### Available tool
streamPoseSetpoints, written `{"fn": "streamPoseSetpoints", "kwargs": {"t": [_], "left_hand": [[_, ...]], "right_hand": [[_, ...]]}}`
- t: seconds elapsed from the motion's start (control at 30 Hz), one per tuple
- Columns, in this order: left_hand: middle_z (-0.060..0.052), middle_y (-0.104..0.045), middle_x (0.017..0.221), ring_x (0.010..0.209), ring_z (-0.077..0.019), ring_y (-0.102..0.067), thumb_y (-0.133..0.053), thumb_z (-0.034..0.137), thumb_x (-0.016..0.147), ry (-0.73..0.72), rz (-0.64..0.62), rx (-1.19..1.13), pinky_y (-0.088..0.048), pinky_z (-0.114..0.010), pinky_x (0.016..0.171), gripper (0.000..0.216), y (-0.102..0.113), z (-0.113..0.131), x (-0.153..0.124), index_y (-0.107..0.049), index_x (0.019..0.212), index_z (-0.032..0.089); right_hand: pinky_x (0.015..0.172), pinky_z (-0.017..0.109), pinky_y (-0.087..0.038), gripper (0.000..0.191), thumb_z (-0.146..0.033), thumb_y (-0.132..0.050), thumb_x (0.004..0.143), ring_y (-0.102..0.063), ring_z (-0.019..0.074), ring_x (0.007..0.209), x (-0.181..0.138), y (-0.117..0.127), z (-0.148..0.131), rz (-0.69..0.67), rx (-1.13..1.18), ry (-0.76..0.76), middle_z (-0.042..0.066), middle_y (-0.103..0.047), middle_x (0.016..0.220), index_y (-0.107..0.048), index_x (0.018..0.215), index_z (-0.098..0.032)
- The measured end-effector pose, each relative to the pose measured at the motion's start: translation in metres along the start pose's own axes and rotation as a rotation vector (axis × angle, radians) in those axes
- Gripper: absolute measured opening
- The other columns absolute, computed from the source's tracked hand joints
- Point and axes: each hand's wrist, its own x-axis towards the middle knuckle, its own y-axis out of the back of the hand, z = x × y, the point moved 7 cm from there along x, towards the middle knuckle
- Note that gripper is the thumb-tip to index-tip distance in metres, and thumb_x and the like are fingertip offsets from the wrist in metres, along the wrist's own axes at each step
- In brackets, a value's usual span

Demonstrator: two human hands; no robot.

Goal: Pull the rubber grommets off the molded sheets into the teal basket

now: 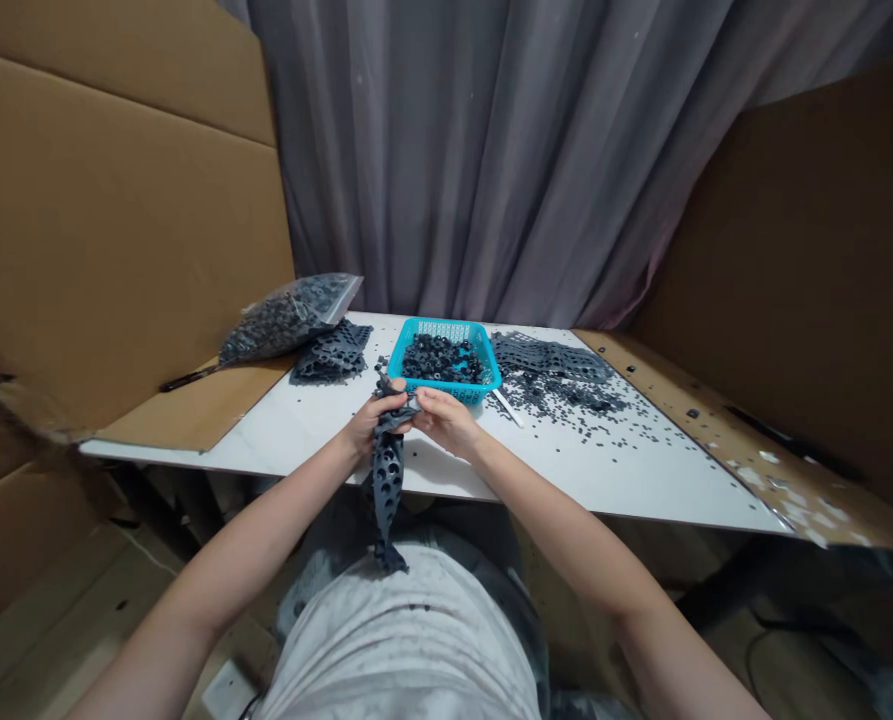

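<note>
Dark grey and punched with round holes, the perforated strip (387,475) hangs from both hands near the front edge of the table, its lower end dropping in front of the light shirt (408,640). From my remote seat I see the left hand (371,425) with thumb and fingers clamped on its upper part, and the right hand (450,425) pinching it just beside; the fingertips partly hide the exact spot. Right behind the hands I have the turquoise basket (452,386), holding a heap of small dark pieces (438,352). To its right a white stick (507,408) lies near scattered bits (566,395) and more perforated sheets (551,357). On my left I make out a folded stack (331,355) beside a filled clear bag (288,318). Cardboard panels (116,180) flank the white table (618,490), and a grey curtain (446,150) hangs behind.
</note>
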Motion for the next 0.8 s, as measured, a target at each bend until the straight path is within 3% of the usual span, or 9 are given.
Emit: {"fn": "streamPoseSetpoints", "kwargs": {"t": [0.3,0.5,0.7,0.8], "left_hand": [[0.011,-0.038,0.046,0.033,-0.0024,-0.031,-0.072,0.020,0.063,-0.027,0.068,0.016,-0.023,-0.013,0.031,0.035,-0.002,0.004,0.005,-0.037,0.068,0.021],[0.009,-0.047,0.053,0.041,-0.0051,-0.043,-0.075,0.022,0.061,-0.133,0.200,0.102,-0.034,-0.017,0.039,0.031,0.007,0.009,0.007,-0.047,0.073,0.019],[0.006,-0.054,0.061,0.056,-0.0069,-0.051,-0.078,0.022,0.059,-0.214,0.275,0.188,-0.040,-0.017,0.052,0.027,0.012,0.006,0.007,-0.054,0.071,0.017],[0.006,-0.054,0.061,0.058,-0.0092,-0.053,-0.077,0.025,0.061,-0.204,0.285,0.208,-0.039,-0.019,0.052,0.026,0.013,0.003,0.006,-0.054,0.072,0.019]], "right_hand": [[0.052,0.025,-0.025,0.047,-0.064,-0.055,0.075,-0.025,0.0102,0.050,0.004,0.009,-0.005,0.082,-0.160,0.059,-0.007,-0.026,0.054,-0.037,0.065,-0.022],[0.061,0.027,-0.027,0.032,-0.049,-0.059,0.081,-0.035,0.0131,0.063,-0.011,0.027,-0.041,0.182,-0.444,0.183,-0.003,-0.042,0.066,-0.050,0.071,-0.019],[0.063,0.027,-0.029,0.021,-0.033,-0.060,0.083,-0.042,0.0151,0.066,-0.013,0.002,-0.064,-0.002,-1.223,0.263,0.000,-0.048,0.069,-0.049,0.072,-0.018],[0.058,0.026,-0.027,0.022,-0.033,-0.061,0.082,-0.044,0.0137,0.062,-0.004,0.002,-0.061,-0.064,-1.338,0.171,0.001,-0.052,0.066,-0.050,0.071,-0.017]]}}
